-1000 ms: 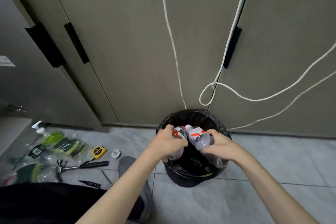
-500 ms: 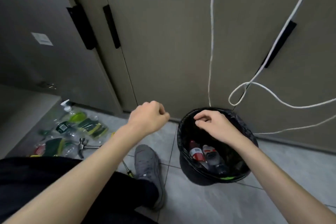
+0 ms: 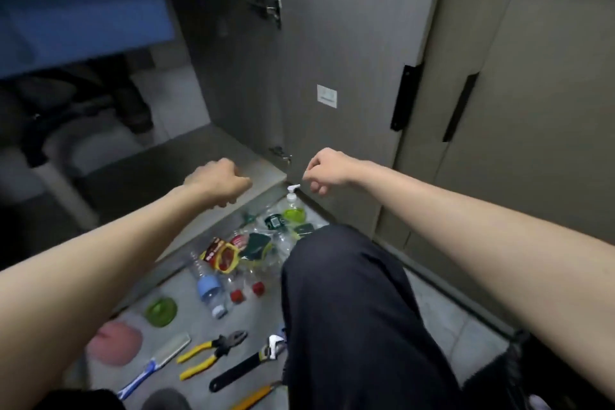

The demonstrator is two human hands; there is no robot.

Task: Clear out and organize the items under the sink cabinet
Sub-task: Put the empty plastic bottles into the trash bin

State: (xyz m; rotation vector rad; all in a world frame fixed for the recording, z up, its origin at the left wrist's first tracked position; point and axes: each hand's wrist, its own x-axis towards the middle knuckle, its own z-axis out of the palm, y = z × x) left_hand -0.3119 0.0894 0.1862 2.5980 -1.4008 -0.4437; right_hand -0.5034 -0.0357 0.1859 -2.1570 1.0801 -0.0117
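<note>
1. Left hand (image 3: pixel 218 181) is seen curled into a loose fist, nothing held, raised over the front edge of the cabinet floor (image 3: pixel 186 170).
2. Right hand (image 3: pixel 327 168) is seen with fingers bent downward, nothing gripped, just above the white pump of a soap bottle (image 3: pixel 293 203); contact cannot be told.
3. Open under-sink cabinet is seen at left, its door (image 3: pixel 336 53) swung out, hinges at the inner edge.
4. Dark pipework (image 3: pixel 83 110) is seen blurred at the cabinet's back; bare floor panel in front of it.
5. Cleared items are laid on the tile floor (image 3: pixel 432 309) below the cabinet edge: green sponge packs (image 3: pixel 299 220), red-yellow packet (image 3: pixel 221 256), clear bottle with blue label (image 3: pixel 208 289), two red caps (image 3: pixel 248 291).
6. Nearer the camera: green lid (image 3: pixel 161 311), pink object (image 3: pixel 114 343), brush (image 3: pixel 154 364), yellow-handled pliers (image 3: pixel 213 353), adjustable wrench (image 3: pixel 249 366).
7. A dark-trousered knee (image 3: pixel 349 309) is seen between items and closed doors (image 3: pixel 532 110), narrowing the free floor.
</note>
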